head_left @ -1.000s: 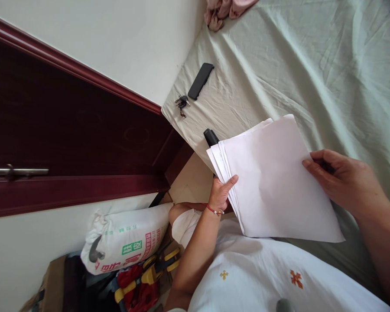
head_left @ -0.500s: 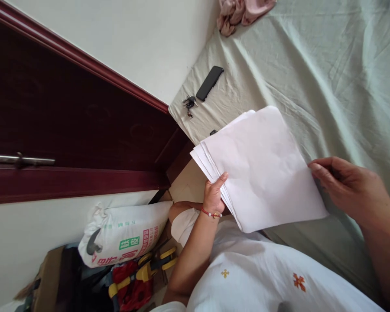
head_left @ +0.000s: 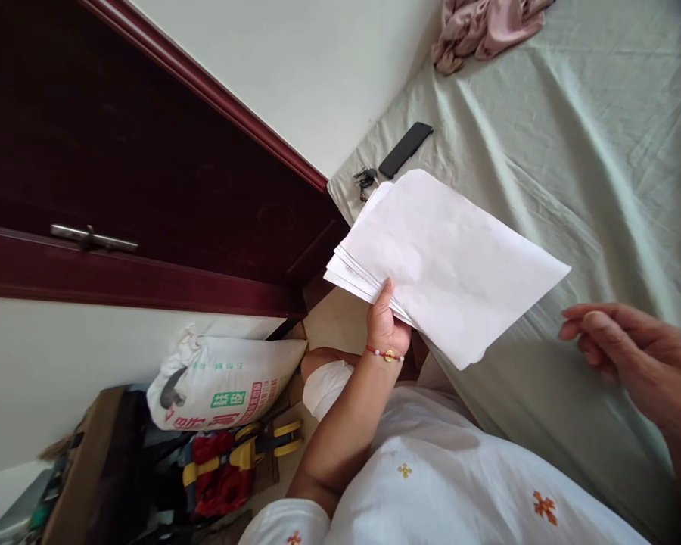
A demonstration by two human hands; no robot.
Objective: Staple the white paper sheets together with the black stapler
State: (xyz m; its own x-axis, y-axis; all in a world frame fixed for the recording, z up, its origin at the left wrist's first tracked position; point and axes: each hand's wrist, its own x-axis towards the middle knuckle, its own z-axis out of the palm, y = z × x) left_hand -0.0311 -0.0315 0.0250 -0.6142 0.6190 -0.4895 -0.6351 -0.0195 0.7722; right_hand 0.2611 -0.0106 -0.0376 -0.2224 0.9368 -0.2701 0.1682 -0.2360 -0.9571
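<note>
A small stack of white paper sheets [head_left: 436, 257] is gripped at its lower left edge by my left hand [head_left: 387, 322], thumb on top and fingers underneath. The top sheet is blank. Faint print shows on a lower sheet where the edges fan out. My right hand [head_left: 624, 341] is off to the right, apart from the paper, holding nothing. Its fingers are loosely bent and the thumb lies near the index finger. The stack is held over the edge of a bed with a pale green sheet [head_left: 613, 189].
A black flat case [head_left: 405, 149] and keys [head_left: 366, 179] lie beyond the paper, near the wall. Pink cloth [head_left: 488, 34] is bunched at the top. On the left are a dark red door [head_left: 175, 151], a white printed sack [head_left: 227, 382] and a yellow-and-red item [head_left: 227, 469].
My right hand has let go of the paper's right edge and moved away to the right. The stack has turned slightly in my left hand. The whole view has shifted.
</note>
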